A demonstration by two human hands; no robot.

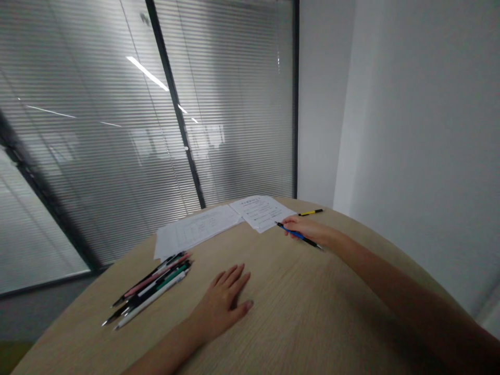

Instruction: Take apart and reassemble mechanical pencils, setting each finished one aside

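We see white papers (pixel 203 226) printed with faint dark text on a pale table (pixel 312 323) with fine wood grain. Right of the papers we find a yellow-and-black pen (pixel 311 212) and a blue-and-black pen (pixel 297 235); left of them, a row of pens (pixel 152 286) in pink, green, white and black. Behind the papers, blinds (pixel 97 130) show grey horizontal stripes.

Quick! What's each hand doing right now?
Left hand: open, lying flat on the table, holding nothing.
Right hand: closed around the blue pen, beside the papers.
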